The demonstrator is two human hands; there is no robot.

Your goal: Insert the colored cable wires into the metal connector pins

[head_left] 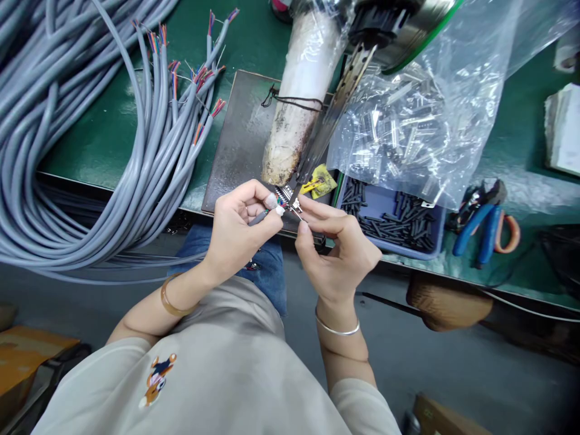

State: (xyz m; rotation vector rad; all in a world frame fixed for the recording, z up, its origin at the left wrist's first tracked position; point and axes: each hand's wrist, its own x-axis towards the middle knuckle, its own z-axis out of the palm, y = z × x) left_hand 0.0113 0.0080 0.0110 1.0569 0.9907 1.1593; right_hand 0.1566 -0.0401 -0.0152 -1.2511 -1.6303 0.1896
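Observation:
My left hand (244, 223) is closed in a pinch on the end of a grey cable (259, 217), with white covers on its thumb and finger tips. Short coloured wires (281, 203) fan out from that end beside a small metal connector (294, 204). My right hand (338, 241) pinches a thin metal piece (297, 215) between thumb and fingers, close to the connector; its exact kind is too small to make out. Directly above both hands, the dark lower end of a slanted metal holder (312, 148) comes down to the connector.
A bundle of grey cables (136, 199) lies left. A wrapped white tube (301, 78) and a spool (417, 30) stand ahead, near a yellow sponge (323, 180). Right are a bag of metal connectors (399, 121), a blue tray (408, 252) of black sleeves, and blue-handled pliers (487, 232).

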